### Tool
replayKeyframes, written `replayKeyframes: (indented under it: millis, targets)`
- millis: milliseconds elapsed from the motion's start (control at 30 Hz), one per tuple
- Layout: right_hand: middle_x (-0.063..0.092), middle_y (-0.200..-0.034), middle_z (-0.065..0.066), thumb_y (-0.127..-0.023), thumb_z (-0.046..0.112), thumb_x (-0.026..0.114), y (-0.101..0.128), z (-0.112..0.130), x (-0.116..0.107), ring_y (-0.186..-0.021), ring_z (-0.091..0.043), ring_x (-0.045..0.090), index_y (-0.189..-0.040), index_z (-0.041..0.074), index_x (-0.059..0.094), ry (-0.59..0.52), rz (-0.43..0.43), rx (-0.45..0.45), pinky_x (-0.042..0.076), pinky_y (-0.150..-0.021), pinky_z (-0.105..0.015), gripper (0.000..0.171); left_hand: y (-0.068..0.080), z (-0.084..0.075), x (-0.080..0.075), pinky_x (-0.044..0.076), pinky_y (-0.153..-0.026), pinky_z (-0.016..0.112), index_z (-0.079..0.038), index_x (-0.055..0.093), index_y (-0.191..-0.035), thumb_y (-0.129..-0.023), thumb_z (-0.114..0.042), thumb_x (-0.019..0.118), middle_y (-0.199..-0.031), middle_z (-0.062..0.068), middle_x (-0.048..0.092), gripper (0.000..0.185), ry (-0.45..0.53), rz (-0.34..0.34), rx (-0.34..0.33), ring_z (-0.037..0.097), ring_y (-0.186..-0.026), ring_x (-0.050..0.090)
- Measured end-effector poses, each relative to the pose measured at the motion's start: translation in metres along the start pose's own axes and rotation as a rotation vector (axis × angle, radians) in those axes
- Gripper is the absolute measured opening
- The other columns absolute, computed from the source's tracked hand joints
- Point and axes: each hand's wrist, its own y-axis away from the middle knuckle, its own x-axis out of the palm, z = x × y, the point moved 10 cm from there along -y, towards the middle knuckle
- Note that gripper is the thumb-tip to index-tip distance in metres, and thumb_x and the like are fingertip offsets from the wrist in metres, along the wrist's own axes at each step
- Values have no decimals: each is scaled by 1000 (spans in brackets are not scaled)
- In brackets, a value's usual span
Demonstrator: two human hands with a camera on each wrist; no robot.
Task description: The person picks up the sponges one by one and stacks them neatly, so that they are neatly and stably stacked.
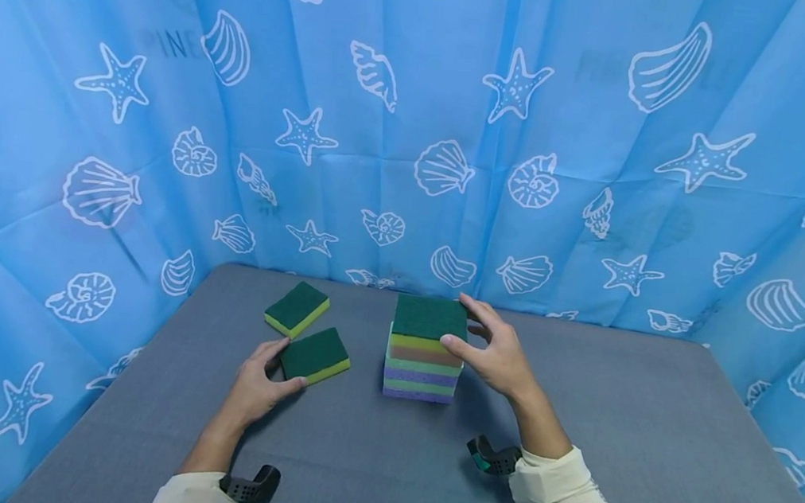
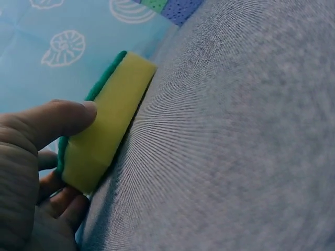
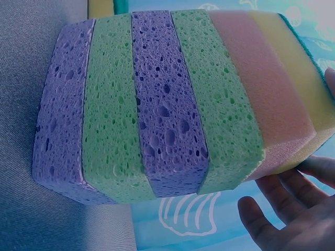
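A stack of sponges (image 1: 421, 369) stands upright on the grey table. From the bottom up, the right wrist view shows purple, green, purple, green, a pink one (image 3: 256, 68) and a yellow sponge with a dark green scouring top (image 1: 430, 318). My right hand (image 1: 501, 354) holds that top yellow sponge by its right end, thumb in front and fingers behind. To the left, my left hand (image 1: 256, 382) grips another yellow-and-green scouring sponge (image 2: 112, 120) between thumb and fingers. That sponge lies flat, green side up, on or very close to the cloth.
Just behind the left hand's sponge lies one more yellow-and-green sponge (image 1: 297, 308). Grey cloth covers the table (image 1: 610, 429). A blue curtain (image 1: 396, 155) printed with white shells and starfish hangs along the back and sides.
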Motion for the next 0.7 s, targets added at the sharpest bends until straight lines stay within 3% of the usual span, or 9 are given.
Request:
replayKeyframes:
  millis: [200,500,700]
  targets:
    - [45,-135,-29,-87,0,66,0,0,0,-120,-43,46,-142,-10,38,-9,5,-1,38,-95,-61,63,0,-1,-2,33,-104,50,3,42,-143,-80,-19,80,-141,22,41,77,72,-25,0,39,-130,38]
    - [45,-135,-29,-87,1,67,0,1,0,-120,-42,47,-142,-11,37,9,4,2,39,-95,-59,64,3,-25,-15,40,-98,47,5,42,-142,-84,-15,77,-137,23,45,70,169,-79,125,40,-121,46]
    - [45,-138,-24,-87,3,68,-2,-30,2,-122,-40,46,-145,-4,37,8,-1,2,39,-96,-58,66,4,-40,-24,41,-97,48,5,46,-139,-82,-8,77,-133,21,49,66,199,-134,177,37,-118,49]
